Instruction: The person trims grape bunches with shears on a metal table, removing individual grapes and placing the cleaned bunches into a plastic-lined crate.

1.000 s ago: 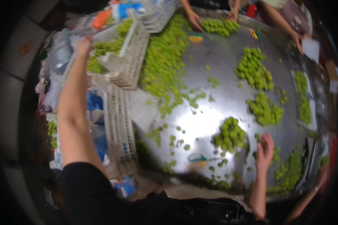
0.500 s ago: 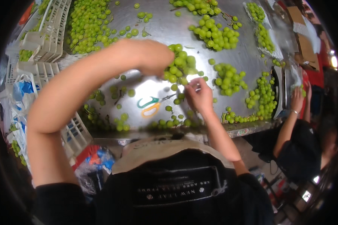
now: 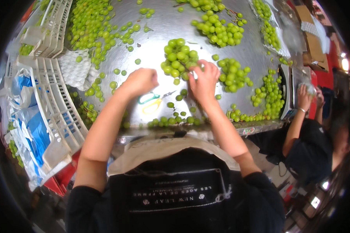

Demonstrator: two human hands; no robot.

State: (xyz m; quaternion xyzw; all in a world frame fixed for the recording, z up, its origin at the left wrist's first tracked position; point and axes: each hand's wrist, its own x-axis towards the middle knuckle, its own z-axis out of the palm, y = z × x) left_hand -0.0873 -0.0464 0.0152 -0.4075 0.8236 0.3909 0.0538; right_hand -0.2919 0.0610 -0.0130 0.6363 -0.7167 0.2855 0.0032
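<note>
A bunch of green grapes (image 3: 179,58) lies on the shiny metal table. My right hand (image 3: 204,82) is at its right edge, with thumb and fingers bent around the side of the bunch. Left of the bunch and apart from it, my left hand (image 3: 141,82) is curled over the metal surface. Whatever its fingers may hold is hidden. Just below that hand lie small scissors (image 3: 153,101) with one green and one yellow handle loop. Loose grapes (image 3: 175,120) are strewn along the near edge.
More bunches (image 3: 235,75) rest to the right and far side. A big heap of grapes (image 3: 87,23) covers the far left. White plastic crates (image 3: 60,105) line the left, beside white foam netting (image 3: 76,72). At the right, a co-worker's hands (image 3: 306,97) are busy near a tray.
My left hand has left the bunch and drawn back toward me, above the scissors. My right hand has shifted slightly up and left onto the bunch. A left-hand crate and foam netting show more.
</note>
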